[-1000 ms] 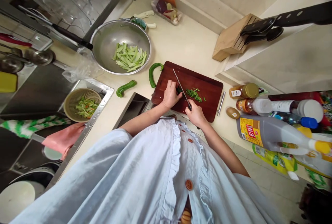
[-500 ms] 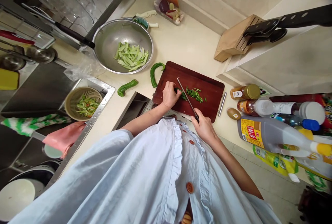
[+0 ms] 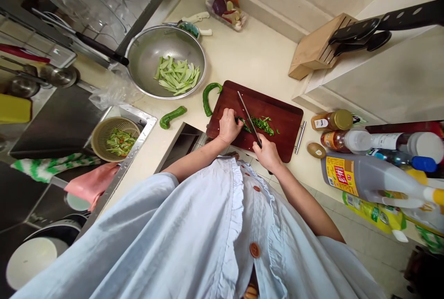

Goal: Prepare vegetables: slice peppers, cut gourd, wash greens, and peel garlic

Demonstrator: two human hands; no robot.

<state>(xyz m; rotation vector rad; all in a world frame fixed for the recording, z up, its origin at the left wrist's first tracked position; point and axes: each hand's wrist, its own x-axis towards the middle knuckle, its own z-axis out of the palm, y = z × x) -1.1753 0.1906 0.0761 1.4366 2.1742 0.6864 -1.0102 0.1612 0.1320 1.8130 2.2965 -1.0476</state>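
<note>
My left hand point(image 3: 229, 126) is closed on a green pepper point(image 3: 244, 125) lying on the dark red-brown cutting board point(image 3: 277, 147); most of the pepper is under the fingers or behind the blade. In my right hand point(image 3: 268, 153) is the black handle of a knife point(image 3: 248, 113), its blade slanting across the board beside my left fingertips. Chopped green pepper point(image 3: 262, 125) lies in a small heap just right of the blade. A whole curved green pepper point(image 3: 207, 100) rests against the board's left side, and another green pepper point(image 3: 172, 117) is further left on the counter.
A wok point(image 3: 145, 54) with pale green slices stands behind to the left. The sink holds a colander point(image 3: 97, 141) of cut vegetables. A knife block point(image 3: 312, 51) stands back right; several bottles and jars, including a large jug point(image 3: 374, 179), line the right side with a kiwi point(image 3: 316, 150).
The knife and my right hand have shifted slightly; the blade has moved a little away from the board's far edge. My left hand stays on the pepper. The whole view has shifted slightly.
</note>
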